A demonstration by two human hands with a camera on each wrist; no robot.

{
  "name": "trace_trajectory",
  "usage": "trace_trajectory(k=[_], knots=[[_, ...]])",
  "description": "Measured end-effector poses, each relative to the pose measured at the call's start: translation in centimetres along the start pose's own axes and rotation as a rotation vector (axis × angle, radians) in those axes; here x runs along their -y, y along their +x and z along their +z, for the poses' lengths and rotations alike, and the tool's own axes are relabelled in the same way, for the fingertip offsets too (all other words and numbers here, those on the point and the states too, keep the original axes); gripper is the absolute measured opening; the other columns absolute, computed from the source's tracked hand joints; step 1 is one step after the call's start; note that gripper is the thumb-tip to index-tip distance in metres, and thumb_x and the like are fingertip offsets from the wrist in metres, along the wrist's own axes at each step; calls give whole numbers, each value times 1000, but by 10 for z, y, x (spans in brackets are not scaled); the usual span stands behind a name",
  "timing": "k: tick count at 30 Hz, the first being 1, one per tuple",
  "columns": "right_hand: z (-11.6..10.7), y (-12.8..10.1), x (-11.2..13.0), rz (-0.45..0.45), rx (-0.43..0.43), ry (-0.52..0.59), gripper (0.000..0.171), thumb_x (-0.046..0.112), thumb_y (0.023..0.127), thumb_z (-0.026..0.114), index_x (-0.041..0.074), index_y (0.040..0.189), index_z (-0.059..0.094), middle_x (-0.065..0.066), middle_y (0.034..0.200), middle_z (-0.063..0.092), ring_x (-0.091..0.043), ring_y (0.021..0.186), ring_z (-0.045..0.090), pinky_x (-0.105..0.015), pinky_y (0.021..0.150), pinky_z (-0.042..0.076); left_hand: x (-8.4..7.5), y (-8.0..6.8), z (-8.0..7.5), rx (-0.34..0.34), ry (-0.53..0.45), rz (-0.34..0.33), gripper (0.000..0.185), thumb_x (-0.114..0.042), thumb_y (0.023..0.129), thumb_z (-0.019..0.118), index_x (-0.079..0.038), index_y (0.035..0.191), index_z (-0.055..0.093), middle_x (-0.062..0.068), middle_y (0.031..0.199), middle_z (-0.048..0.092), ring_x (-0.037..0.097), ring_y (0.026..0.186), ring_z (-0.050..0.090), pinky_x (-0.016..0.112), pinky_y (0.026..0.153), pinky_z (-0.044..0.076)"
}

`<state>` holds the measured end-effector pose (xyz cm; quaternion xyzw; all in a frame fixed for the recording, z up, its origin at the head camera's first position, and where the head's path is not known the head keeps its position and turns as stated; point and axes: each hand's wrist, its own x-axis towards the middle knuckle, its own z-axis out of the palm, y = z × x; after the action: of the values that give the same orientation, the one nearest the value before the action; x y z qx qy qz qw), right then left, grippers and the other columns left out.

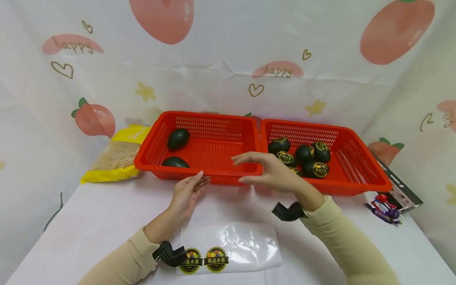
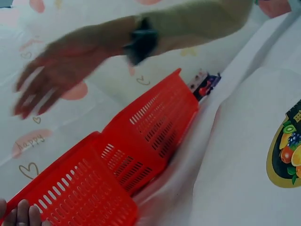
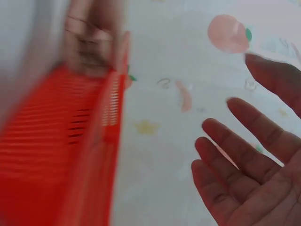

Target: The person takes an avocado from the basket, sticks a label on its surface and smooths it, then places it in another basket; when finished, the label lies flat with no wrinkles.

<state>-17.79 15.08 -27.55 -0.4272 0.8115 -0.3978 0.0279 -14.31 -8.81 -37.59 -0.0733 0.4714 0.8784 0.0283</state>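
While the left hand [image 1: 187,194] rests open-fingered against the front wall of the left basket [image 1: 203,176], the right hand [image 1: 270,171], empty with fingers spread, hovers at its 4 o'clock corner. Apparently between avocados [image 1: 178,138]; next comes a sticker [image 1: 216,259] at 6 o'clock.

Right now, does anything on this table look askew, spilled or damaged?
Nothing is spilled or broken. The sticker sheet is crinkled, most labels gone. The left basket holds two bare avocados; the right basket holds labelled ones.
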Motion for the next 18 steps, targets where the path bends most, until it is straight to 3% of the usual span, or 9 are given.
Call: trace_trajectory(k=[3, 8, 11, 18], knots=[[-2, 48, 10, -28, 61, -30, 41, 20, 79, 75, 12, 117, 62, -3, 130, 58, -13, 121, 53, -33, 101, 44, 2, 0, 0, 40, 23, 14, 13, -22, 88, 65, -9, 88, 67, -2, 83, 72, 10, 86, 69, 21, 86, 52], [17, 135, 9, 20, 144, -65, 46, 24, 80, 74, 12, 122, 60, -1, 130, 58, -12, 126, 47, -27, 106, 38, 2, 0, -3, -42, 59, -29, 26, -20, 91, 60, 4, 102, 61, -2, 82, 71, 14, 89, 68, 26, 92, 50], [33, 180, -3, 74, 175, -83, 46, 22, 82, 72, 10, 124, 58, -2, 128, 58, -14, 127, 46, -27, 108, 35, 1, 0, -4, -71, 42, -44, 21, -15, 93, 56, 4, 101, 62, 0, 82, 71, 16, 89, 68, 31, 95, 49], [62, 239, -44, 221, 234, -103, 51, 14, 86, 67, 9, 133, 51, -6, 140, 47, -18, 131, 39, -26, 106, 38, -1, -2, -1, -74, 14, -57, 15, -11, 94, 54, -10, 83, 65, 0, 80, 70, 13, 86, 68, 32, 95, 48]])
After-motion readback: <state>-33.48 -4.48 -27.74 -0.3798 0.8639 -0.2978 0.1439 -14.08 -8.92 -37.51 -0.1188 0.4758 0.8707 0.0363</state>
